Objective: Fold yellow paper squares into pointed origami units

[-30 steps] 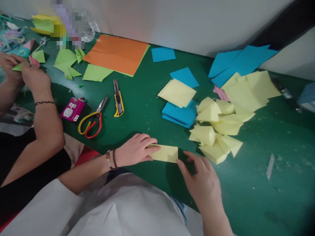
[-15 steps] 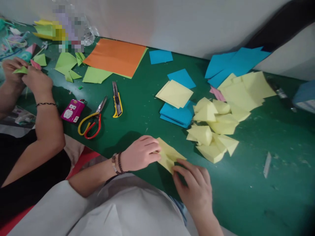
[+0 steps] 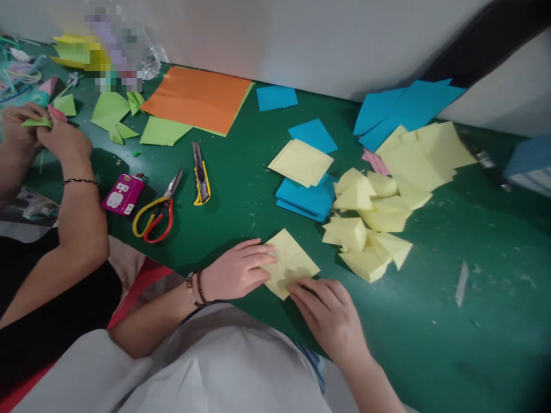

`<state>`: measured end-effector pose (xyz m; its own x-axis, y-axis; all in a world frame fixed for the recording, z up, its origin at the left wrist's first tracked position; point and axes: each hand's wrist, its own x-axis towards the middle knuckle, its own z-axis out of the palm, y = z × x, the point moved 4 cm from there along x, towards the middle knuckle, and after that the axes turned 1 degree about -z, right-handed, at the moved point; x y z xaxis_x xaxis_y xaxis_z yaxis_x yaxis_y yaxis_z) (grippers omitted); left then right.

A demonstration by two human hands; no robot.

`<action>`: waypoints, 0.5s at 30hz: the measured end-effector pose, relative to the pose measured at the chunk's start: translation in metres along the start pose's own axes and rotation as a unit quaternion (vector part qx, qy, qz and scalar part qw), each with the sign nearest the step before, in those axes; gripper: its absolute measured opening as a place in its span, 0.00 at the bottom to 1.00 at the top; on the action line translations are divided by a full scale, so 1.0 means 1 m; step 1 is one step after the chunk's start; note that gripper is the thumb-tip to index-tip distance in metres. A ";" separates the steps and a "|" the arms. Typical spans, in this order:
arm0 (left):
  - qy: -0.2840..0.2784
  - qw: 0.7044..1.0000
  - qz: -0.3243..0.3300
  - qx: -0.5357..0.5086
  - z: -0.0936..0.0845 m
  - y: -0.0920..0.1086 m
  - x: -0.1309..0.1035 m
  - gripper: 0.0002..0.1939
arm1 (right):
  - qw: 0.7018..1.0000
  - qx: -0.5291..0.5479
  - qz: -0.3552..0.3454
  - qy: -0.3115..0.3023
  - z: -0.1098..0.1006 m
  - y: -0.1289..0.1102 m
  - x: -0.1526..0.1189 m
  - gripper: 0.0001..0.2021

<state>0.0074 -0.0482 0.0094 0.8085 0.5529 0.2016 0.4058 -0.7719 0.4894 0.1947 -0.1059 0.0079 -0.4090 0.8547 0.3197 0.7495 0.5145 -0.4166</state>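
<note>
A pale yellow paper square (image 3: 286,258) with crease lines lies nearly flat at the table's near edge, between my hands. My left hand (image 3: 236,271) rests with its fingers stretched over the left edge of the square. My right hand (image 3: 331,315) has thumb and fingers closed at its lower right edge. Folded pale yellow paper pieces (image 3: 368,221) lie in a heap to the right. Beyond the square, a small stack of pale yellow squares (image 3: 300,162) overlaps a blue paper stack (image 3: 303,201).
Scissors (image 3: 157,212), a yellow cutter knife (image 3: 201,175) and a purple socket adapter (image 3: 123,194) lie to the left. Orange sheets (image 3: 200,100) sit farther back. A co-worker's hands (image 3: 51,129) hold green and pink paper. A blade piece (image 3: 461,285) lies right.
The yellow square, raised and bent before, now lies flatter and more open. My right hand has moved slightly left along its edge; my left fingers have straightened over it.
</note>
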 end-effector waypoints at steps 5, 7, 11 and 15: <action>-0.012 1.000 -0.012 -0.003 0.004 0.000 -0.002 0.10 | 0.998 0.035 0.050 0.019 0.003 -0.001 0.015 0.06; -0.029 0.999 -0.014 -0.013 0.005 -0.001 -0.002 0.11 | 0.997 0.041 0.060 0.022 0.005 -0.001 0.018 0.05; -0.062 0.998 -0.003 -0.009 0.005 -0.002 -0.003 0.18 | 0.995 0.041 0.088 0.021 0.008 0.000 0.019 0.03; -0.087 0.996 0.007 0.007 0.003 -0.001 -0.002 0.22 | 0.993 0.044 0.106 0.014 0.008 0.001 0.020 0.01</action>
<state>0.0069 -0.0495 0.0060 0.8750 0.4807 0.0573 0.3997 -0.7842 0.4747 0.1830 -0.0881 0.0070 -0.2310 0.9431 0.2392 0.7685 0.3276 -0.5496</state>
